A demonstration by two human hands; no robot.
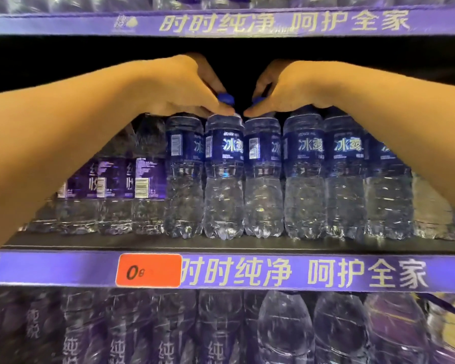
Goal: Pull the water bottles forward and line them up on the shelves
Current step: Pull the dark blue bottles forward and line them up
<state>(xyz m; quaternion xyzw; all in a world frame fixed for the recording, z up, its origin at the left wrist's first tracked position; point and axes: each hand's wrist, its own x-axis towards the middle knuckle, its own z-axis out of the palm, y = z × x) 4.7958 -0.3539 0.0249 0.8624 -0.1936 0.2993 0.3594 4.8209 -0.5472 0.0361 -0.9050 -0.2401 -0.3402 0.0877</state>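
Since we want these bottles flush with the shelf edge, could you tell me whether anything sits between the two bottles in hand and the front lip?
Nothing visible does. The left hand and right hand already grip the caps of the two centre bottles, and the strip of shelf before them shows bare up to the purple edge strip.

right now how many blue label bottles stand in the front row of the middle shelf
6 show. From the left: bottle one, bottle two under the left hand, bottle three under the right hand, then three more. The right arm may hide others.
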